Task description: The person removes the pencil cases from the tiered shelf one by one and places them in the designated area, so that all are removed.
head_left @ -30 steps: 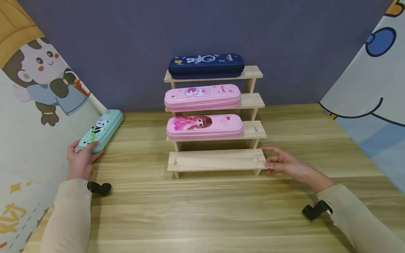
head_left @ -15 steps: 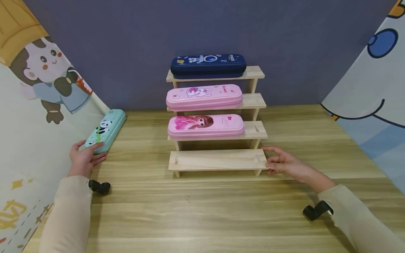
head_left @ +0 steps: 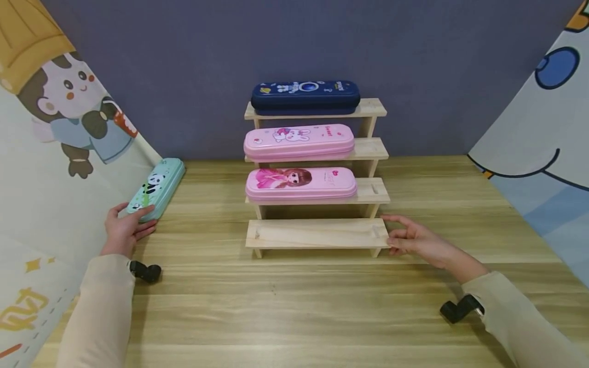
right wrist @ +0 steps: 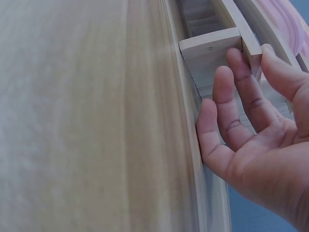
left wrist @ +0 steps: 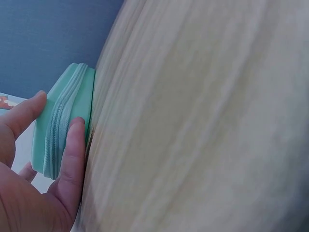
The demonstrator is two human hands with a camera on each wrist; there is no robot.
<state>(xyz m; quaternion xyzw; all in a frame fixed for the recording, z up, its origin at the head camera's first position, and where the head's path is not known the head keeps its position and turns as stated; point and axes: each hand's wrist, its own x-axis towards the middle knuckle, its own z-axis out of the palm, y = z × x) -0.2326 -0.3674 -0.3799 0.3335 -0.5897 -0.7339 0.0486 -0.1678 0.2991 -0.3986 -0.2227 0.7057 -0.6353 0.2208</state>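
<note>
At the far left of the head view, a mint-green panda pencil case (head_left: pixel 158 186) lies slanted on the table beside the printed wall. My left hand (head_left: pixel 123 232) holds its near end, thumb over the lid. In the left wrist view the case's zipper side (left wrist: pixel 63 121) shows, with another finger against it. My right hand (head_left: pixel 416 243) pinches the right end of the lowest board (head_left: pixel 317 235) of a stepped wooden rack. In the right wrist view, the thumb is on one face of the board (right wrist: pixel 244 41) and fingertips are beneath. This lowest step carries nothing.
On the rack's upper steps lie a navy space pencil case (head_left: pixel 306 97), a pink rabbit pencil case (head_left: pixel 299 141) and a pink doll pencil case (head_left: pixel 301 184). A dark blue panel (head_left: pixel 207 66) stands behind the wood-grain table (head_left: pixel 276 312); printed walls flank it.
The head view has shifted slightly, so the scene sits a little further right. Both hands keep their hold; the mint-green pencil case and the rack show no clear movement on the table.
</note>
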